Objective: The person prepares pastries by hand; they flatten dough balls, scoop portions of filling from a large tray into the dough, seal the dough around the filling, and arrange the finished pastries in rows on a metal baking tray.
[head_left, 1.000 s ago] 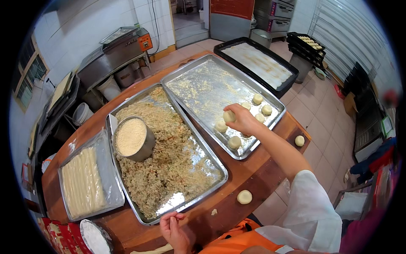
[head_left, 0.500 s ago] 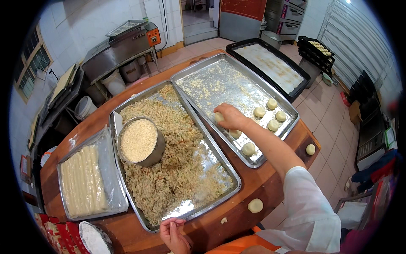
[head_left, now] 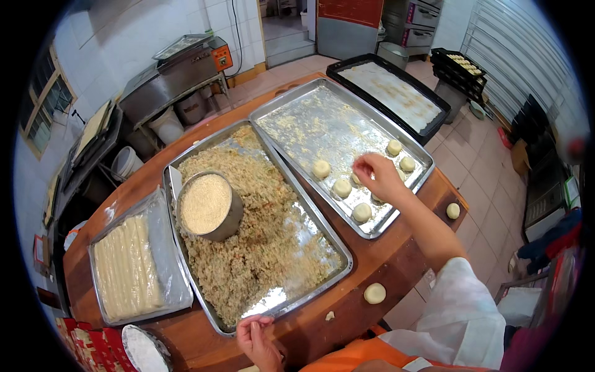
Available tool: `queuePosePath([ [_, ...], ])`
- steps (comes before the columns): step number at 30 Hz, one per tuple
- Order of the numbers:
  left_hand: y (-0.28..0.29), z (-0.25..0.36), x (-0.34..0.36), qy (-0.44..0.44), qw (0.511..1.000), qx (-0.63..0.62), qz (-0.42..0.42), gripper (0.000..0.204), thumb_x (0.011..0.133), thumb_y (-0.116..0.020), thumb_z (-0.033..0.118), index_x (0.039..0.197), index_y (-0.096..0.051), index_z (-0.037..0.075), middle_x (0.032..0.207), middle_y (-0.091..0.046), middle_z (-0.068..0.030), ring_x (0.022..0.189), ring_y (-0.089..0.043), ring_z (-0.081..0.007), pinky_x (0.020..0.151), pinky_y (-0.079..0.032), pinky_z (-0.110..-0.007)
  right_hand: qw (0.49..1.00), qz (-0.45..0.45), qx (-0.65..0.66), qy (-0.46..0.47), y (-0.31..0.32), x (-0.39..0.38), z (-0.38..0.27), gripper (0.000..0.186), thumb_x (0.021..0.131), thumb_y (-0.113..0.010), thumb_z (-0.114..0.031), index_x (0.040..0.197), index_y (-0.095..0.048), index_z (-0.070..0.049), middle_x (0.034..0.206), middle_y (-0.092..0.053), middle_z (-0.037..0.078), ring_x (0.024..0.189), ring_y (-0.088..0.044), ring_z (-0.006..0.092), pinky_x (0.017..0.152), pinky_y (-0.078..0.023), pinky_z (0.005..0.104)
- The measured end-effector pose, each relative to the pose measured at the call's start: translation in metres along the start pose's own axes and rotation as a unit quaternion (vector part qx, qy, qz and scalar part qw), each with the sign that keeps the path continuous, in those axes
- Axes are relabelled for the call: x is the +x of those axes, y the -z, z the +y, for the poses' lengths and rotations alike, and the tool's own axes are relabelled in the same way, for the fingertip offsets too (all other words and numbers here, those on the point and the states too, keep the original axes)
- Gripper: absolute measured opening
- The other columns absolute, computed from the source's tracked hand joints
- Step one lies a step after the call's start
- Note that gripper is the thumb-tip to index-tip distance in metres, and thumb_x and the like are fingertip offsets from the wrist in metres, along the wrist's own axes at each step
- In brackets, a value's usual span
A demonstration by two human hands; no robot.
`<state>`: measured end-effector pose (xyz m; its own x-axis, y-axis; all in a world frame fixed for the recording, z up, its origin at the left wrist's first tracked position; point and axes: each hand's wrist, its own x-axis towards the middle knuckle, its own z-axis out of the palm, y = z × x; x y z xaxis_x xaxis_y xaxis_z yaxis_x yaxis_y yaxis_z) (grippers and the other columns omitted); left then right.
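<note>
Left hand [head_left: 257,341], six-thirty: fingers drawn together, no load visible. Lone dough ball [head_left: 374,293], five o'clock, on wooden table [head_left: 396,265]. Red packaging [head_left: 93,347], eight o'clock: print illegible. Right hand [head_left: 381,178], three o'clock: fingers curled narrow above dough balls [head_left: 341,188] on steel sheet tray [head_left: 347,127]; grip cannot be told. Judged best: light fingertips, gaps between balls. Deck oven [head_left: 423,25], one o'clock: lettering too small.

This is a bakery kitchen (stacked ovens [head_left: 423,36], dough rounds [head_left: 341,188]).
</note>
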<state>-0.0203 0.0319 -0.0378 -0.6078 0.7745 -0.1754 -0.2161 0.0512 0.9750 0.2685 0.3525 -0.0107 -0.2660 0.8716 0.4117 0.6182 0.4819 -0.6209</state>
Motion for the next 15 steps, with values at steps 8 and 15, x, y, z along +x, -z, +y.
queuePosePath([
  [8, -0.005, -0.014, -0.010, -0.039, 0.993, -0.087, -0.069, 0.012, 0.102, -0.050, 0.010, 0.107, -0.056, 0.002, 0.091, -0.058, -0.0072, 0.086, -0.058, -0.0175, 0.083, -0.049, -0.035, 0.962, -0.272, -0.031, 0.014, 0.034, -0.191, -0.054, 0.041, 0.076, -0.078, -0.020, 0.111, -0.062, -0.007, 0.100, -0.059, 0.012, 0.093, -0.060, 0.0304, 0.081, -0.052, 0.0411],
  [15, -0.007, -0.009, -0.031, -0.042, 0.994, -0.069, -0.078, 0.012, 0.101, -0.050, 0.009, 0.106, -0.056, 0.001, 0.091, -0.060, -0.0081, 0.085, -0.058, -0.0170, 0.083, -0.049, -0.034, 0.942, -0.301, -0.127, 0.072, 0.015, -0.236, -0.075, 0.049, 0.073, -0.078, -0.020, 0.117, -0.060, -0.009, 0.111, -0.053, 0.015, 0.103, -0.054, 0.0356, 0.087, -0.051, 0.0431],
])
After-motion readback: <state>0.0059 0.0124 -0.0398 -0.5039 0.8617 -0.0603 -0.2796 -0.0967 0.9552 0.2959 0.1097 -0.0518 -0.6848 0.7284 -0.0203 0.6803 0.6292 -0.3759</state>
